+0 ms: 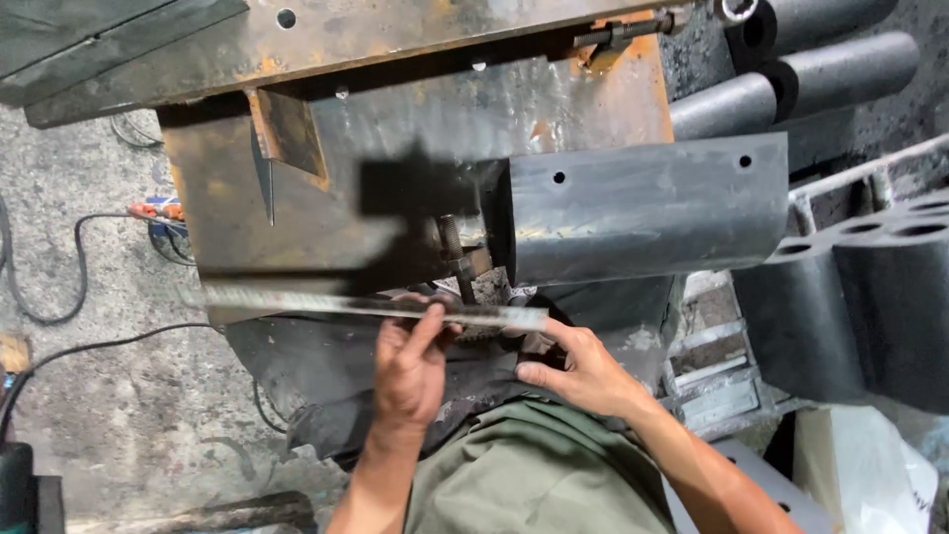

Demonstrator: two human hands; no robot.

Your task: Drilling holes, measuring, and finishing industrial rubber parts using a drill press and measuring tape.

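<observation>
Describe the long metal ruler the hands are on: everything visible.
The ruler is a long, thin, flat strip that looks like bare grey steel, dull and scuffed, with faint markings along it too blurred to make out. It lies nearly level across the view, its right end slightly lower, along the lower edge of the rusty steel plate. The left hand pinches it near the middle, fingers over its top. The right hand touches its right end, below the grey steel block.

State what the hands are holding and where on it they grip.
Both hands hold a long flat metal ruler. The left hand pinches it near its middle; the right hand has its fingers at the right end.
</observation>
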